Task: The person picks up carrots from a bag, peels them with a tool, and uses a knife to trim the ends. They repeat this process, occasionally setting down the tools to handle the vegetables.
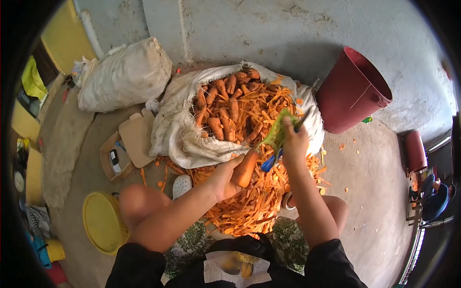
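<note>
Closed around the carrot, the left hand holds it above the peelings while the right hand clasps a partly hidden blue tool and green item; loosened support could let the carrot twist, deflecting the tool toward the left hand.
</note>
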A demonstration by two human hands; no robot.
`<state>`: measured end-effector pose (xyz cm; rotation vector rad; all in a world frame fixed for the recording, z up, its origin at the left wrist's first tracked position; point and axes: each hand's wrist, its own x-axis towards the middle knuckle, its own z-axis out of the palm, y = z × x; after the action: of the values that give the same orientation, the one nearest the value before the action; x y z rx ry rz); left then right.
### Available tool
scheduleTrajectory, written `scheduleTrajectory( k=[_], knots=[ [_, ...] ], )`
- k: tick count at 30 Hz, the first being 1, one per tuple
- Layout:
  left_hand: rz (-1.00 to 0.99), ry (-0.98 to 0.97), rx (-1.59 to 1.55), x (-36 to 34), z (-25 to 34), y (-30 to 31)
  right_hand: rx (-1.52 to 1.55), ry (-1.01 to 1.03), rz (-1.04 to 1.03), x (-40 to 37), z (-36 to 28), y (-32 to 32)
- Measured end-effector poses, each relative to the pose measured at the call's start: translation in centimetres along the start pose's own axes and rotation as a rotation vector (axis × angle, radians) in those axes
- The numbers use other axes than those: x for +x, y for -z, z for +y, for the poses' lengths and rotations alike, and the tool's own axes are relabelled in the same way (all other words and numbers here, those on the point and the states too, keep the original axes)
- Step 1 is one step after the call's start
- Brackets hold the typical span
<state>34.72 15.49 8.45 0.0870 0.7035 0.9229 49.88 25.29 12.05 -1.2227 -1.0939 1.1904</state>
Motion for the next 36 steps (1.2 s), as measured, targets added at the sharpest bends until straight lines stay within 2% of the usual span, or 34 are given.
scheduleTrajectory(
  k=[1,2,4,8,10,14,16,20,22,25,28,32,36],
  knots=[
    [-0.014,-0.019,0.012,0.1,-0.1,0.0,-0.033,-0.063,-0.054,-1.4,-0.7,-0.9],
    [-0.014,-0.019,0.011,0.2,-0.1,0.0,-0.099,0.003,-0.081,-2.1,-0.2,-1.4],
    [-0.162,-0.019,0.026,0.2,0.1,0.1,-0.200,0.151,-0.125,-2.9,1.0,-1.9],
    [-0.141,-0.029,0.001,0.1,0.0,-0.1,-0.216,0.236,-0.141,-3.9,1.1,-2.3],
    [0.006,-0.030,-0.065,-0.1,-0.1,-1.2,-0.234,0.242,-0.151,-4.0,1.3,-2.3],
    [0.015,-0.032,-0.088,0.5,-0.3,-0.6,-0.221,0.242,-0.140,-3.9,1.7,-2.3],
    [-0.063,-0.020,0.039,0.8,-0.3,0.3,-0.244,0.305,-0.105,-4.0,1.8,-2.3],
    [-0.189,-0.009,0.083,0.8,-0.2,0.7,-0.247,0.265,-0.107,-4.0,1.5,-2.2],
    [-0.073,-0.022,0.068,0.7,-0.2,0.2,-0.292,0.298,-0.115,-3.9,1.6,-2.0],
    [-0.003,-0.049,0.015,0.2,0.1,-1.0,-0.215,0.290,-0.095,-4.0,1.5,-2.3],
    [0.010,-0.051,0.019,-0.1,0.3,-1.3,-0.162,0.240,-0.104,-4.1,1.5,-2.4],
    [-0.030,-0.094,-0.032,0.8,0.4,-0.1,-0.145,0.275,-0.076,-3.5,2.2,-2.3],
    [-0.052,-0.061,-0.014,0.8,0.5,0.2,-0.108,0.177,-0.065,-2.9,2.8,-2.2]
  ],
)
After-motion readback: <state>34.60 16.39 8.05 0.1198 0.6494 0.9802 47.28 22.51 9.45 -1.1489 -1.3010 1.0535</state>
